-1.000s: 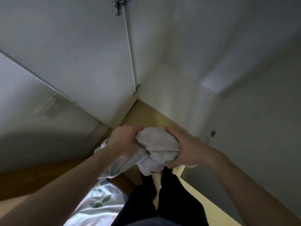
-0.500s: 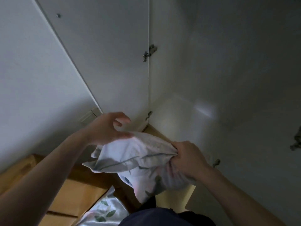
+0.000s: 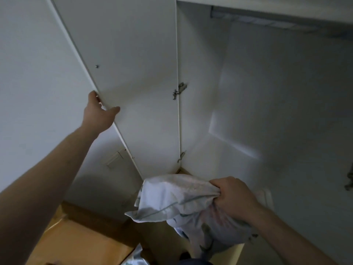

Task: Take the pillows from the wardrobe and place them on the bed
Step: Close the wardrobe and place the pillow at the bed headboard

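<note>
A white pillow (image 3: pixel 177 203) with a faint leaf print hangs bunched at the lower middle, in front of the open white wardrobe (image 3: pixel 267 111). My right hand (image 3: pixel 233 197) is shut on its upper right part and holds it up. My left hand (image 3: pixel 99 111) is raised to the free edge of the wardrobe's left door (image 3: pixel 133 73), fingers wrapped behind the edge and thumb lying on the inner face. The wardrobe compartment that I can see holds nothing.
A white wall (image 3: pixel 38 92) with a switch plate (image 3: pixel 114 159) stands left of the door. Wooden floor (image 3: pixel 80 243) lies at the lower left. A leaf-printed cloth (image 3: pixel 135 257) shows at the bottom edge. Metal hinges (image 3: pixel 178 91) sit on the door's inner side.
My left hand let go of the pillow and rose up-left to grip the wardrobe door's edge. The pillow now hangs from my right hand alone. The view tilted upward.
</note>
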Demonstrator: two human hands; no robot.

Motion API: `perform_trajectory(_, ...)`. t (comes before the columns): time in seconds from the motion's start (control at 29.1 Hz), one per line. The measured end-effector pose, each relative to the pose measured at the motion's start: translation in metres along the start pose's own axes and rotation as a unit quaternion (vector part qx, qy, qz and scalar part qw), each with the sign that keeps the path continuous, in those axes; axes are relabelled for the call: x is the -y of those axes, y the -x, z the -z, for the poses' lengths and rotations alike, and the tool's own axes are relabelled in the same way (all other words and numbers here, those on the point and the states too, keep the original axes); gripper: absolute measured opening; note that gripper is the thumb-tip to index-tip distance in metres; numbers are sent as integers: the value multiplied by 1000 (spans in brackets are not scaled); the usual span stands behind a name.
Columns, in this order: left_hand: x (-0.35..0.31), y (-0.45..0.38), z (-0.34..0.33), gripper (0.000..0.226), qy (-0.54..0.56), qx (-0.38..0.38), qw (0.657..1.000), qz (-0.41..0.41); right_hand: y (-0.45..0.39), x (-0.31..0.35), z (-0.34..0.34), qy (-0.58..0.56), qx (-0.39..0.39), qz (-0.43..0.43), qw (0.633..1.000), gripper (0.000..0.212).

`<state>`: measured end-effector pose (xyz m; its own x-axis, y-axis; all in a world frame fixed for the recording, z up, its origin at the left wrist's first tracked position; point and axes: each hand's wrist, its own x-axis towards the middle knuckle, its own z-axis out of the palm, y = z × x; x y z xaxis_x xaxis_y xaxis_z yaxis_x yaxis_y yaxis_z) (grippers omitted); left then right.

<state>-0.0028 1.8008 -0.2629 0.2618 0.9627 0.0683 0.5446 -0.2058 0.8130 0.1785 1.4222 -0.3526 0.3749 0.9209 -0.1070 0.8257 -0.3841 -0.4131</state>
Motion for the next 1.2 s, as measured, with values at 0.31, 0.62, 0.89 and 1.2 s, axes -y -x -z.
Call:
perform_trajectory(0.31, -18, 41, -13, 22, -86, -43, 991, -97, 6, -6, 21, 1, -43, 1, 999, 18)
perform_trajectory(0.62, -68, 89, -55, 29, -260, 45, 931, -251, 18, -4, 33, -6, -40, 9, 999, 12)
perform_trajectory(0.89, -140, 109, -118, 16, -222, 105, 895, -374, 31, -7, 52, 0, -51, -8, 999, 9)
perform_trajectory(1.2, -212, 110, -206, 25, -191, 239, 869, -389, 40, -14, 69, 22, -58, -38, 997, 6)
